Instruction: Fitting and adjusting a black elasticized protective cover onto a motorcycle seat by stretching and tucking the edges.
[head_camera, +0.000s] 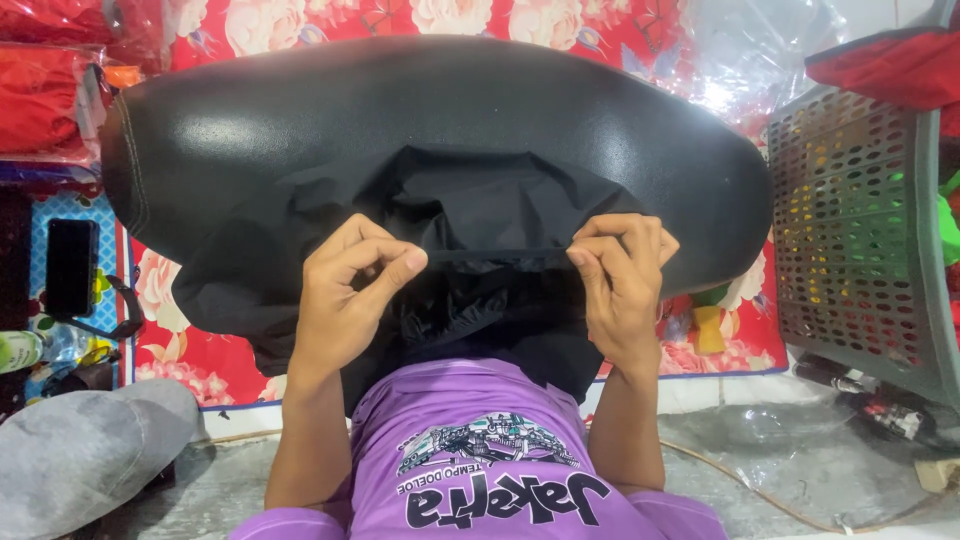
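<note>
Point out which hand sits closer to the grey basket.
The right hand. It pinches the black cloth on the side toward the grey perforated basket, while the left hand pinches the same edge on the side toward the phone.

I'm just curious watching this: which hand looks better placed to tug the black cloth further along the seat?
Probably neither alone: left hand and right hand each pinch the black cloth edge, level, stretched taut over the seat.

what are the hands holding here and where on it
Both hands pinch the black fabric cover at its hemmed edge: the left hand and right hand each grip it between thumb and fingers, stretching the hem taut between them over the black seat.
</note>
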